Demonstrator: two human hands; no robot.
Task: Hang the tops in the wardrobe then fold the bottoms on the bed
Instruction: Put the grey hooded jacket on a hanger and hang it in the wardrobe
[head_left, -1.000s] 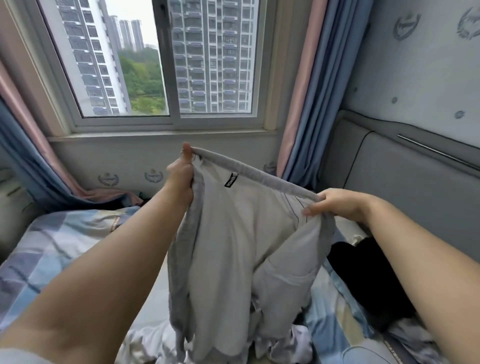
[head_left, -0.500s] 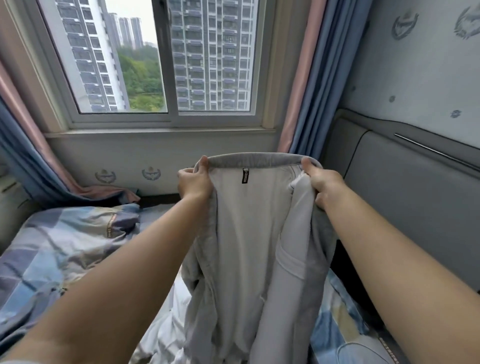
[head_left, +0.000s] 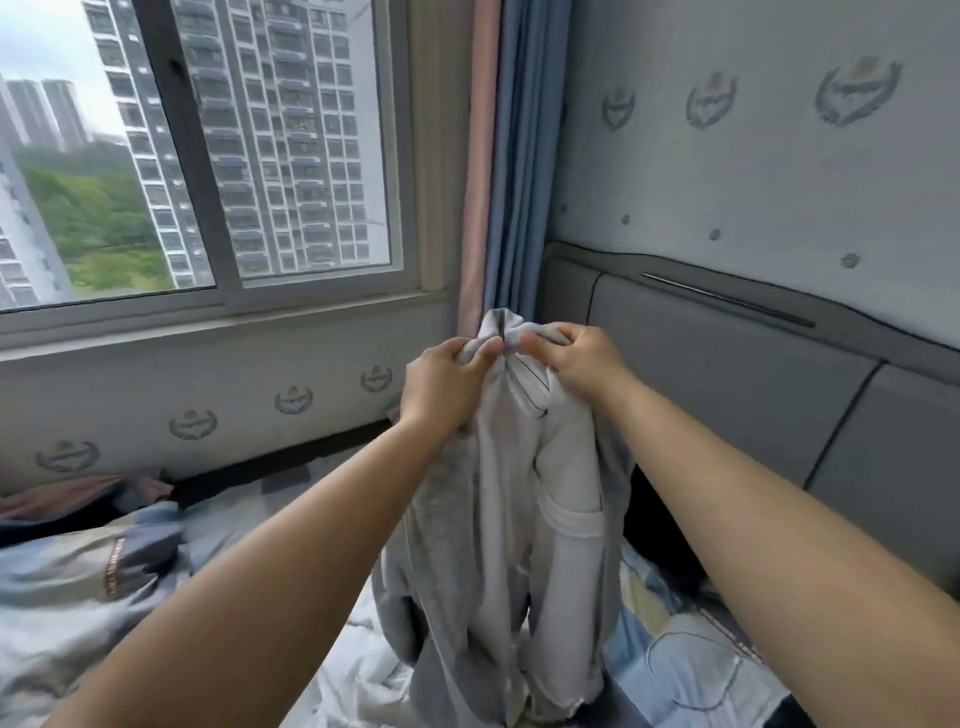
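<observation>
Item: grey garment (head_left: 498, 545), light grey, inside out by the look of its pale lining. I hold it up in the air over the bed (head_left: 119, 566), its lower end bunched on the patterned bedding.

My left hand (head_left: 447, 382) pinches the gathered top edge, thumb against curled fingers. My right hand (head_left: 582, 364) pinches the same edge just beside it; the thumbs nearly touch.

Surroundings: window (head_left: 218, 156) at far left; pink-and-blue curtain (head_left: 504, 171) behind the garment; grey padded headboard (head_left: 727, 379) to the right; dark clothing (head_left: 660, 525) near the headboard.
</observation>
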